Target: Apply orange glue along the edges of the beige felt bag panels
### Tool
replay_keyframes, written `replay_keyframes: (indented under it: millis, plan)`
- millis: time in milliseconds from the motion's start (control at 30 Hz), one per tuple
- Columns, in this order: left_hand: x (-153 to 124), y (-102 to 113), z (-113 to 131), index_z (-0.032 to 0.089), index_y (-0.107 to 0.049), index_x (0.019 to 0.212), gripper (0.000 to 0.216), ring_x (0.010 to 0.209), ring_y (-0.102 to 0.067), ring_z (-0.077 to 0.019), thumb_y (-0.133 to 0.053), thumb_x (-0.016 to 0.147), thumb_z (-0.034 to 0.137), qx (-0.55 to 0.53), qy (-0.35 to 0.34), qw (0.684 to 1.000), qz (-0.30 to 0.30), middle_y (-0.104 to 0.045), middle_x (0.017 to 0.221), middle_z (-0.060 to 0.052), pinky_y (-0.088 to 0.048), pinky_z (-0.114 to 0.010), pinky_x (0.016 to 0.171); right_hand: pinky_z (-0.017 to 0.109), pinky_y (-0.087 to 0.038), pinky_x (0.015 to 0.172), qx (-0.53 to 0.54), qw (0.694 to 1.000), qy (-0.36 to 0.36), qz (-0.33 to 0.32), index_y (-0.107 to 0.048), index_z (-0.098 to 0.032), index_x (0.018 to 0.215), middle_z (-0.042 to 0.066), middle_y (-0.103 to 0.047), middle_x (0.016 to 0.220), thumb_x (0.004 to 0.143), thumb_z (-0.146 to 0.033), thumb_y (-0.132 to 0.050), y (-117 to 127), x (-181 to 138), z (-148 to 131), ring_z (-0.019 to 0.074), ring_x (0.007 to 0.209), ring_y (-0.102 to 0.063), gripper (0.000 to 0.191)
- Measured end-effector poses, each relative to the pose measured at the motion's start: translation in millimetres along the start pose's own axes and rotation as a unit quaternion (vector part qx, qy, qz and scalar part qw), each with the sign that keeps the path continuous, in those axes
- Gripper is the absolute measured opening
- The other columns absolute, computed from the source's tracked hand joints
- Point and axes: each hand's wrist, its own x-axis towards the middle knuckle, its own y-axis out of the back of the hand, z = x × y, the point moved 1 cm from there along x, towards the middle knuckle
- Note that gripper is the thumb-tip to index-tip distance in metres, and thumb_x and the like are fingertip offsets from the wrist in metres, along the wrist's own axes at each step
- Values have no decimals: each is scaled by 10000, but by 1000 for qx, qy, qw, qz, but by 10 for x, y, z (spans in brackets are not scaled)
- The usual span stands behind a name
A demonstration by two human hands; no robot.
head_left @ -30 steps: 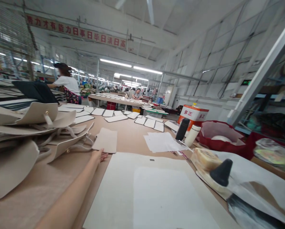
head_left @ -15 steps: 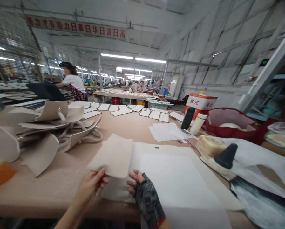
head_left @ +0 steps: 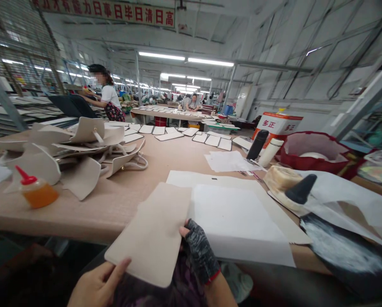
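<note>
Fingers (head_left: 123,267) of the left hand (head_left: 96,283) pinch the near edge of a beige panel (head_left: 155,230); the gloved right hand (head_left: 201,247) pinches its right edge. The panel slants across the near edge of the table (head_left: 171,155), beside white paper (head_left: 232,209). Farther left, a red-tipped bottle (head_left: 40,192) stands near piled beige pieces (head_left: 84,175).

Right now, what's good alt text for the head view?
A bare left hand and a dark-gloved right hand hold a beige panel at the near edge of a brown table. White paper lies on a cream sheet to the right; at left, a bottle of orange liquid sits near piled beige pieces.
</note>
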Motion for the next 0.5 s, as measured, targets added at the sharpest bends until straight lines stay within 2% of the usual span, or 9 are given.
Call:
replay_keyframes:
  millis: [67, 167, 267, 367, 500]
  plan:
    - [116, 81, 32, 203, -651, 610, 426, 581, -614, -195, -654, 573, 628, -64, 36, 997, -4, -635, 530, 0, -468, -207, 486, 178, -351, 412, -12, 1000, 13, -3, -613, -149, 852, -13, -607, 627, 689, -391, -679, 25, -32, 13, 75, 457, -461, 300]
    - [184, -15, 78, 186, -675, 914, 499, 686, -657, -231, -652, 616, 585, -235, 106, 965, -41, -717, 764, -47, -520, -271, 539, 175, -322, 391, -49, 999, 13, -5, -619, -138, 816, -27, -573, 560, 691, -415, -681, 39, -81, 1, 64, 415, -416, 310]
    - [112, -224, 109, 144, -664, 975, 558, 682, -667, -252, -718, 582, 536, -332, 136, 928, -98, -725, 775, -82, -541, -324, 590, 231, -448, 534, -54, 998, 20, -30, -633, -134, 913, 46, -670, 766, 736, -407, -647, 12, -135, -67, 137, 605, -573, 326]
    - [21, -360, 87, 148, -646, 1031, 620, 720, -671, -271, -754, 548, 521, -368, 134, 914, -103, -731, 794, -69, -547, -335, 616, 306, -483, 717, -72, 996, 36, -24, -640, -139, 955, 88, -681, 936, 781, -416, -604, 12, -166, -109, 205, 818, -614, 330]
    - [-10, -405, -37, 191, -590, 1112, 613, 785, -674, -255, -732, 603, 503, -374, 115, 917, -78, -733, 853, -23, -547, -292, 638, 327, -494, 711, -97, 995, 37, 9, -656, -148, 896, 95, -686, 906, 765, -486, -599, 95, -178, -44, 229, 812, -621, 367]
